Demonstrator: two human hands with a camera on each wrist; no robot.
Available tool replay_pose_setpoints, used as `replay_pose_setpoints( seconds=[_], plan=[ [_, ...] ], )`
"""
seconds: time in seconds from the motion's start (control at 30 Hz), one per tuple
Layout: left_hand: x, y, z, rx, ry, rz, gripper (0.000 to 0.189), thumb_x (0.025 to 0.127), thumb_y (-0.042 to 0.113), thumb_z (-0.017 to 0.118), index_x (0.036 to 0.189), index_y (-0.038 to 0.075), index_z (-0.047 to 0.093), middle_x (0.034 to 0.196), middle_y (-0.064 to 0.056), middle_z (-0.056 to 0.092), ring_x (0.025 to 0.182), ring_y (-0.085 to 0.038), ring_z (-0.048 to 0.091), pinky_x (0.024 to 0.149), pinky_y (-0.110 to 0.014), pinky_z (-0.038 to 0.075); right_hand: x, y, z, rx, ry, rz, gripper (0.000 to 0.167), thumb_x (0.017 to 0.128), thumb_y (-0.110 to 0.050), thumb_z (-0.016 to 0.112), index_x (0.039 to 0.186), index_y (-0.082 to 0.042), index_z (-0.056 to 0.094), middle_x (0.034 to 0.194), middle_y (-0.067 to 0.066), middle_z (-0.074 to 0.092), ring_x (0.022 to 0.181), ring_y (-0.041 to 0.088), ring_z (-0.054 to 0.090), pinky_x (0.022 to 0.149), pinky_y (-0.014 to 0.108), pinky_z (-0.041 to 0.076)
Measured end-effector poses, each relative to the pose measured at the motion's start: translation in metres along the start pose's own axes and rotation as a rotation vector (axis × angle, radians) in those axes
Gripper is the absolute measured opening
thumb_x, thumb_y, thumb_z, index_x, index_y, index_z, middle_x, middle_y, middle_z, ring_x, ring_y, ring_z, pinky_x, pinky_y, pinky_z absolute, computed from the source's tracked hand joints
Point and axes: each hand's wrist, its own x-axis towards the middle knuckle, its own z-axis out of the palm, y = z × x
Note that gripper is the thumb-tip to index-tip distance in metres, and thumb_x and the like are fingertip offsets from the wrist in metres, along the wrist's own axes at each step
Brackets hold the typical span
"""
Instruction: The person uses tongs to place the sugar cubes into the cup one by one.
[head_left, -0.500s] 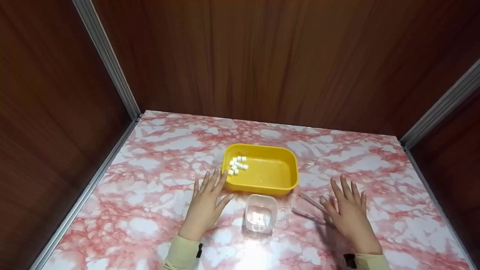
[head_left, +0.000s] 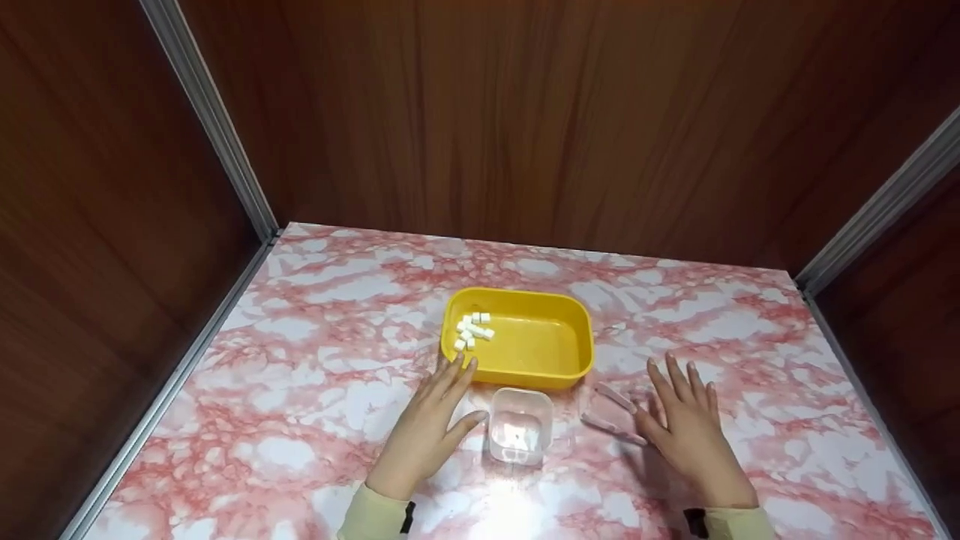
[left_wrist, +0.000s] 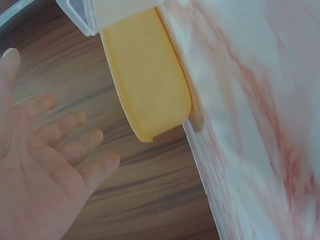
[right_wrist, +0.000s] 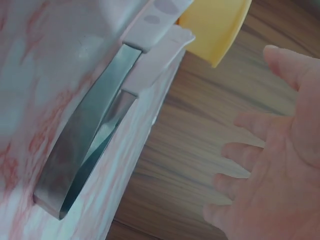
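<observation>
A yellow rectangular tub (head_left: 555,379) stands mid-table, with several small white cubes (head_left: 472,330) clustered at its left end. In front of it sits a clear plastic container (head_left: 520,427). My left hand (head_left: 427,431), fingers extended, hovers left of that container, its fingertips near the tub's front-left corner. To the right, my right hand (head_left: 690,442) is spread above a pair of tongs (head_left: 615,431). In the right wrist view the tongs (right_wrist: 82,145) lie on the table, with a bent metal spring end and pale pink tips. Neither palm holds anything.
The table (head_left: 300,450) has a red and white marbled top. Dark wood panels (head_left: 487,120) rise behind it and on both sides, with metal corner strips (head_left: 217,120) at the joints.
My left hand has shifted right, closer to the clear container. My right hand has moved slightly left over the tongs. The tub, cubes and container stay put.
</observation>
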Motion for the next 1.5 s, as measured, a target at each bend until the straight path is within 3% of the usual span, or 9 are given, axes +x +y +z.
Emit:
replay_pose_setpoints(
  seconds=[0.27, 0.63, 0.9, 1.07, 1.23, 1.5],
  plan=[
    [-0.004, 0.008, 0.01, -0.047, -0.033, 0.021, 0.073, 0.095, 0.056, 0.045, 0.154, 0.023, 0.019, 0.157, -0.002, 0.019, 0.14, -0.026, 0.024, 0.111, -0.049, 0.025, 0.002, -0.004, 0.006, 0.008, -0.072, -0.04, 0.073, 0.094, -0.045, 0.057, 0.151, -0.011, 0.028, 0.157, 0.018, 0.012, 0.14, 0.046, 0.002, 0.108, 0.065, -0.003],
    [-0.001, 0.02, 0.024, -0.079, -0.065, 0.091, 0.08, 0.091, 0.058, 0.049, 0.154, 0.019, 0.019, 0.157, -0.001, 0.017, 0.141, -0.024, 0.022, 0.113, -0.046, 0.022, 0.0, -0.012, 0.024, -0.002, -0.084, -0.065, 0.071, 0.091, -0.045, 0.061, 0.149, -0.014, 0.034, 0.156, 0.017, 0.019, 0.138, 0.049, 0.012, 0.106, 0.069, 0.009],
    [0.0, 0.025, 0.036, 0.017, -0.066, 0.144, 0.084, 0.089, 0.06, 0.049, 0.154, 0.017, 0.02, 0.156, -0.008, 0.023, 0.141, -0.027, 0.023, 0.112, -0.05, 0.023, -0.003, -0.019, 0.033, 0.021, -0.117, -0.049, 0.07, 0.089, -0.047, 0.063, 0.15, -0.026, 0.034, 0.156, 0.014, 0.019, 0.139, 0.045, 0.013, 0.109, 0.065, 0.007],
    [0.0, 0.026, 0.039, 0.093, -0.089, 0.168, 0.087, 0.087, 0.06, 0.053, 0.154, 0.019, 0.016, 0.156, -0.009, 0.022, 0.141, -0.029, 0.022, 0.111, -0.051, 0.023, -0.003, -0.018, 0.037, 0.007, -0.128, -0.055, 0.073, 0.089, -0.045, 0.065, 0.151, -0.024, 0.032, 0.156, 0.015, 0.019, 0.139, 0.045, 0.013, 0.108, 0.065, 0.008],
    [0.002, 0.03, 0.041, 0.112, -0.101, 0.179, 0.091, 0.084, 0.058, 0.06, 0.154, 0.019, 0.017, 0.156, -0.009, 0.022, 0.141, -0.03, 0.023, 0.112, -0.051, 0.02, -0.003, -0.018, 0.039, 0.001, -0.142, -0.046, 0.076, 0.087, -0.047, 0.065, 0.151, -0.023, 0.031, 0.156, 0.016, 0.019, 0.138, 0.046, 0.015, 0.107, 0.067, 0.009],
    [0.004, 0.031, 0.043, 0.136, -0.113, 0.186, 0.092, 0.084, 0.06, 0.058, 0.154, 0.019, 0.017, 0.156, -0.01, 0.021, 0.141, -0.03, 0.02, 0.111, -0.054, 0.022, -0.003, -0.018, 0.041, -0.001, -0.158, -0.043, 0.08, 0.085, -0.046, 0.069, 0.151, -0.022, 0.031, 0.154, 0.018, 0.022, 0.136, 0.049, 0.018, 0.105, 0.069, 0.013]
  ],
)
